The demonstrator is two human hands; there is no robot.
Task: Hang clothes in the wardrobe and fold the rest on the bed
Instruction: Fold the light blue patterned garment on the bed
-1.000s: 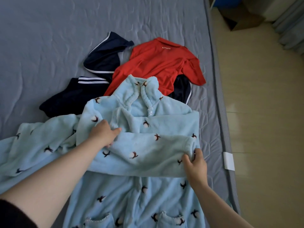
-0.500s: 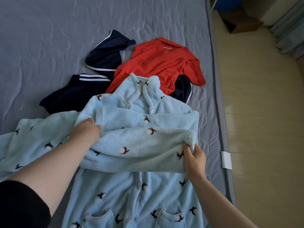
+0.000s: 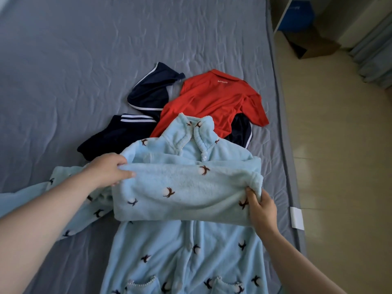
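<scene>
A light blue fleece robe (image 3: 186, 247) with small dark prints lies front-up on the grey bed (image 3: 74, 60), collar pointing away from me. One sleeve is folded across its chest as a wide band. My left hand (image 3: 110, 171) pinches the left end of that band near the shoulder. My right hand (image 3: 259, 205) grips the cuff end at the robe's right edge. The other sleeve trails off to the left under my left forearm.
Beyond the robe's collar lie a red polo shirt (image 3: 214, 100) and dark navy garments with white stripes (image 3: 127, 132). The bed's right edge (image 3: 282, 115) borders a pale floor. A cardboard box (image 3: 314, 44) and curtains (image 3: 375, 45) stand at the far right.
My left hand slid left along the folded sleeve from the chest to the shoulder edge and now pinches the fold. My right hand stayed on the cuff end.
</scene>
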